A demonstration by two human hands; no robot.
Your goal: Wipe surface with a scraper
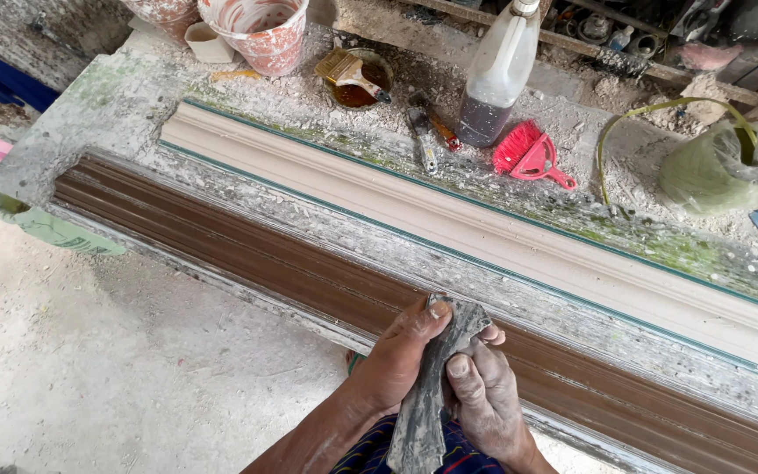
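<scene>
Both hands grip a flat grey plaster-caked scraper tool [436, 369] near the bottom centre. My left hand [394, 358] holds it from the left with the thumb on its top end. My right hand [482, 393] clasps it from the right. The tool's top end rests against the near edge of a long brown grooved mould [221, 239] that runs diagonally across the bench. Behind the brown mould lies a long white plaster cornice casting [449, 219], parallel to it.
The plaster-crusted bench [107, 105] carries a paint-stained bucket [256, 31], a brush on a small bowl of brown liquid [353, 77], a plastic jug [497, 75], a scraper [423, 136], a pink brush [528, 154] and a green bag-lined pot [721, 167]. Dusty floor [116, 369] lies at left.
</scene>
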